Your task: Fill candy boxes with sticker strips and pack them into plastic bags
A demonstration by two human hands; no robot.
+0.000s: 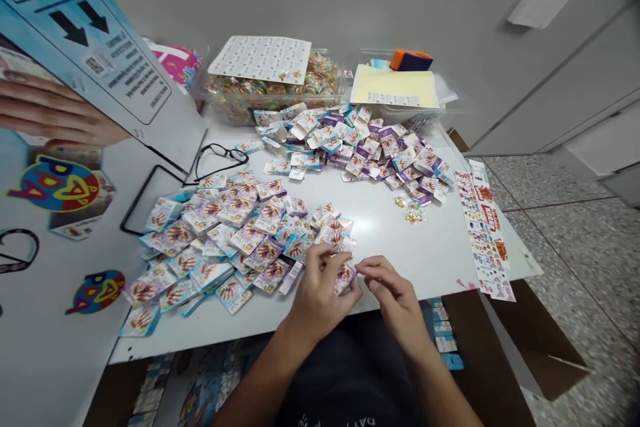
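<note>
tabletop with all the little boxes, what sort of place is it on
Probably a small packing workspace: small printed boxes lie heaped on a white table, a clear tub holds many small colourful packets, and open cardboard cartons stand below.

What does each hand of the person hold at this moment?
Left hand: closed on a small box.
Right hand: fingers bent, at the same box's edge; whether it grips anything cannot be told.

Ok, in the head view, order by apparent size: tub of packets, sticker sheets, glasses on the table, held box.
1. Tub of packets
2. Sticker sheets
3. Unranked: glasses and held box; fingers cover part of the box, which sits nearer the camera.
</note>
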